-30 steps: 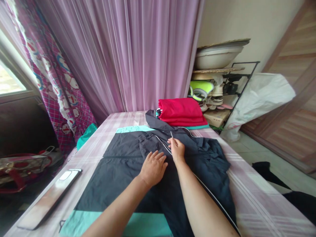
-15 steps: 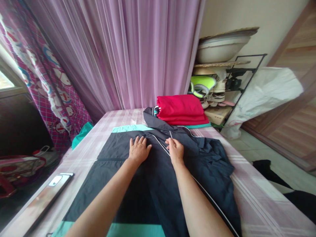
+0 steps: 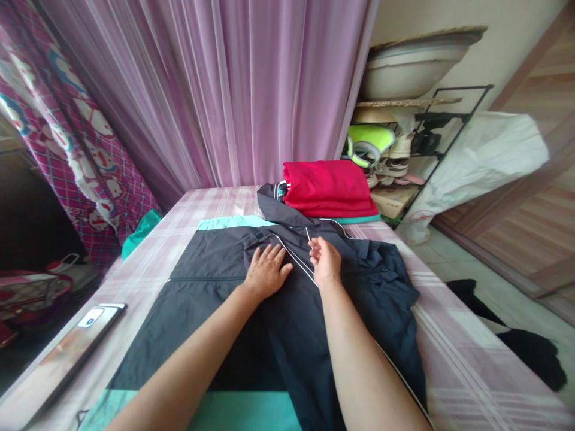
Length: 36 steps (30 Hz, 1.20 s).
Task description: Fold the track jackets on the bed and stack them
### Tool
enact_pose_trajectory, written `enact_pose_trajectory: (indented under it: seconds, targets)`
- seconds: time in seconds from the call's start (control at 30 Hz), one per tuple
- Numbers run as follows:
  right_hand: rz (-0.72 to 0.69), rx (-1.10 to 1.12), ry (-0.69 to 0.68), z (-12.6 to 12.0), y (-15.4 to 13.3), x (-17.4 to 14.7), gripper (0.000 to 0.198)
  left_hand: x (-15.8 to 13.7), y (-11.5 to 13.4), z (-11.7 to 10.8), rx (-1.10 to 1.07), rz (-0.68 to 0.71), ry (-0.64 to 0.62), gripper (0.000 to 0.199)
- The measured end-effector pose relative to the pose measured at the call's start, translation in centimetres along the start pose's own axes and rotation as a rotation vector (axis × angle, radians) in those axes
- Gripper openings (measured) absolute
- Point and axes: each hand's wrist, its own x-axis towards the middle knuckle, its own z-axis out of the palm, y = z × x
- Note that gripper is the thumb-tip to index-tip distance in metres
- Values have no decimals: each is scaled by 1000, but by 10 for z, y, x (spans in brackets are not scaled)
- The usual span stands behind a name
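A black jacket (image 3: pixel 215 305) with teal bands and white piping lies spread over the bed-like surface, its sleeves folded inward. My left hand (image 3: pixel 268 272) rests on it with the palm down and the fingers spread, beside a cuff and the piping. To the right, my right hand (image 3: pixel 327 260) has its fingers curled closed at the upper part of the jacket, by a short white line; the pinched cloth is mostly hidden by the fingers. Behind the collar sits a folded red garment (image 3: pixel 330 188), stacked on teal and dark cloth.
A phone (image 3: pixel 67 365) lies face down at the left on the plaid cloth (image 3: pixel 458 335). Teal fabric (image 3: pixel 140 233) hangs at the left edge. Purple curtains (image 3: pixel 242 90) stand behind. A shoe rack (image 3: pixel 433 161) and a white plastic bag (image 3: pixel 485 161) are at the right.
My left hand has slid right across the jacket, toward the piping. My right hand has shifted slightly right, still curled. The view has tilted a little.
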Motion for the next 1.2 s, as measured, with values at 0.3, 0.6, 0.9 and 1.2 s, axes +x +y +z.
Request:
enact_pose_trajectory:
  seconds: [0.3, 0.6, 0.9, 1.2]
  targets:
    - [225, 511, -218, -28, -18, 17, 13, -53, -3, 12, -15, 81, 58, 55]
    - [265, 518, -196, -25, -17, 18, 17, -69, -1, -3, -46, 28, 120, 54]
    - [246, 462, -172, -25, -17, 15, 18, -93, 2, 4, -17, 105, 14, 58]
    - [260, 429, -157, -22, -20, 11, 19, -99, -22, 8, 24, 67, 45, 57]
